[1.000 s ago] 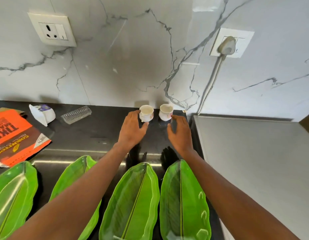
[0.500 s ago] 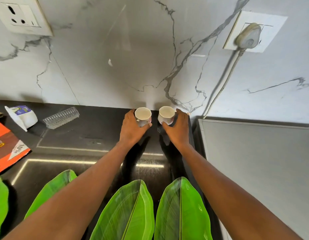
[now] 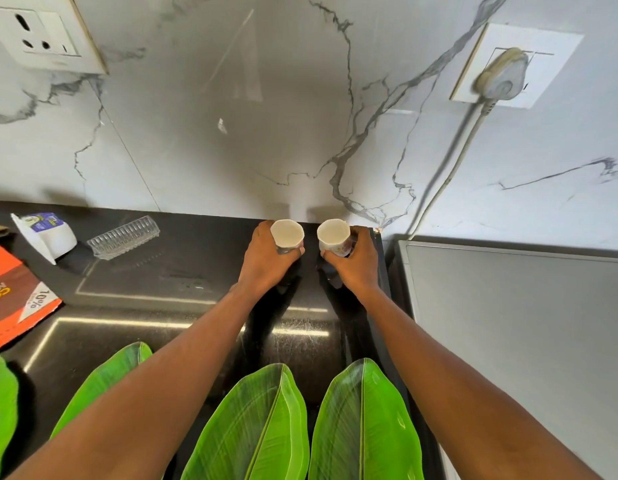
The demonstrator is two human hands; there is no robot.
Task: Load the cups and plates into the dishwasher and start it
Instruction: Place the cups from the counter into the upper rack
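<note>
L hand, R hand now grip cups; leaf plates nearside, tub left.

Home kitchen, black stone countertop, marble-look wall, wall sockets, leaf-shaped plates
</note>
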